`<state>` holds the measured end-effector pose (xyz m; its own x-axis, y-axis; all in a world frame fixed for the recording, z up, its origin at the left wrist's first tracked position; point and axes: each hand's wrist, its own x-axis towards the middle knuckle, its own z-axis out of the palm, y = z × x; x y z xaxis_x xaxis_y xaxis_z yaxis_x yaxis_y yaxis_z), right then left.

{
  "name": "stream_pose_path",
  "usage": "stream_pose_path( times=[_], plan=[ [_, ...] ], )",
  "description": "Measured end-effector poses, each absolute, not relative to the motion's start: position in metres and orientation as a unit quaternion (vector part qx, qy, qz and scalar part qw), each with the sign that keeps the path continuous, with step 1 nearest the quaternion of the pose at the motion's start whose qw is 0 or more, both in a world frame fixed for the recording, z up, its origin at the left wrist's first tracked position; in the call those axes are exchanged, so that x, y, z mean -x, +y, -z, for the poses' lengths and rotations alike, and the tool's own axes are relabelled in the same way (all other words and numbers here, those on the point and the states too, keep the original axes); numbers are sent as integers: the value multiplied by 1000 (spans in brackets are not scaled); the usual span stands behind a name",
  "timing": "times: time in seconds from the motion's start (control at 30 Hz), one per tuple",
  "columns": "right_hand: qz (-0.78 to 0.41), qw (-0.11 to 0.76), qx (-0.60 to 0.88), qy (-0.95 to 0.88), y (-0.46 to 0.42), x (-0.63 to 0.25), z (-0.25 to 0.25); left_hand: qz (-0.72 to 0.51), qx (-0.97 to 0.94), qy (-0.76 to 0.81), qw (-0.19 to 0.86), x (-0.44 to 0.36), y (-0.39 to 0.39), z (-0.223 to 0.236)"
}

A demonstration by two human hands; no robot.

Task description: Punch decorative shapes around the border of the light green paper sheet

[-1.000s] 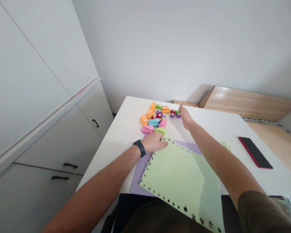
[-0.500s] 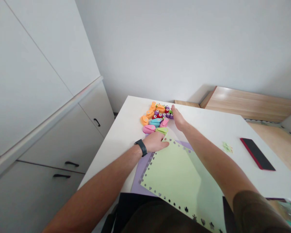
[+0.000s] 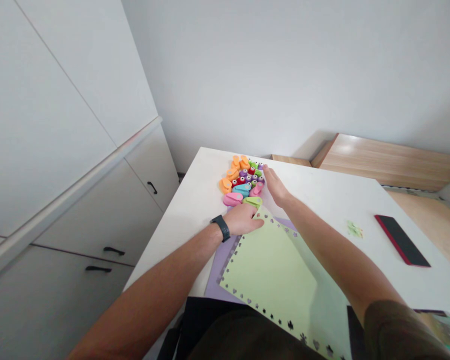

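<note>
- craft paper punches [image 3: 243, 180] – plastic, packed in a tight heap near the far end of the table: orange, pink, teal + lime bodies round the edge, small purple + red ones w/ round eyelets in the middle
- lime punch [image 3: 252, 202] – front of heap, next to pink punch [image 3: 232, 199], teal punch [image 3: 242, 189] just behind them
- L hand [image 3: 242, 220] – flat, palm down, fingers pointing R, lying on top corner of the green sheet, just below lime punch – no visible grip on anything
- R hand [image 3: 275, 189] – fingers together + extended, tips at R edge of heap by a purple punch [image 3: 260, 166]; can't tell if touching
- hands apart but close, both open, heap just beyond them
- pale green sheet [image 3: 270, 275] – card/paper w/ punched border of stars + hearts, lying at an angle under both forearms, near edge overhanging table
- lilac sheet [image 3: 219, 265] – under the green one, showing at L + top
- black wristband [image 3: 220, 228] on L wrist; olive sleeve [image 3: 390, 332] on R arm
- white table [image 3: 322, 200] bears all this
- green paper scrap [image 3: 354, 229] to the R, then phone [image 3: 402, 240] in red case, black side up, near R edge
- white cabinets [image 3: 97, 210] w/ black handles on L; wooden board [image 3: 390, 162] behind table on R
</note>
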<state>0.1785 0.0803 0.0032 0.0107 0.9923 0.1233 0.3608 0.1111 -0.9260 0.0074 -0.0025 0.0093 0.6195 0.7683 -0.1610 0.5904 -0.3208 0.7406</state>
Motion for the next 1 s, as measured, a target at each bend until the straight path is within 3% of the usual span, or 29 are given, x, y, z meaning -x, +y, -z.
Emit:
stream_pose_path(
  times=[0.13, 0.47, 1.0],
  plan=[
    [-349, 406, 549, -642, 56, -183, -5, -108, -805, 432, 392, -7, -5, -10],
    [-252, 223, 553, -762, 34, -173, 6, -72, -830, 436, 340, -14, -16, -7],
    [-164, 219, 596, -755, 65, -129, 17, -72, -813, 437, 377, -14, -16, -12]
  ],
)
